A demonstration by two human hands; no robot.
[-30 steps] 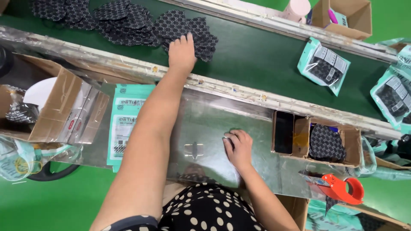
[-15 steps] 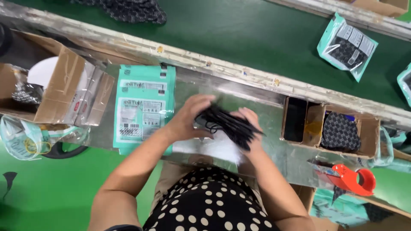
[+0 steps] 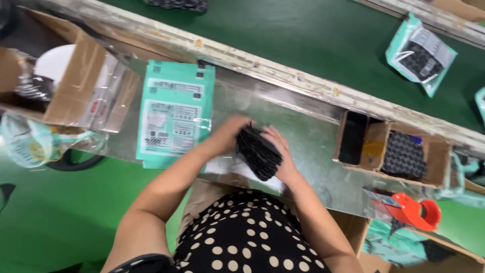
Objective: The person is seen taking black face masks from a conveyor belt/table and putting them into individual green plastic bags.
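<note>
Both hands' grip (image 3: 257, 144) clamps the black pad stack (image 3: 258, 151) between them.

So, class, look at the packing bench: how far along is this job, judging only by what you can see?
Done: one filled teal packet already lies on the green belt. In hand: the left hand and right hand squeeze a black stack of pads together over the metal bench. Left: flat empty teal bags wait beside the hands, and more pads sit in the cardboard box.

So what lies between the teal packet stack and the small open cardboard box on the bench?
Head view: both hands, left hand and right hand, holding a black stack.
</note>
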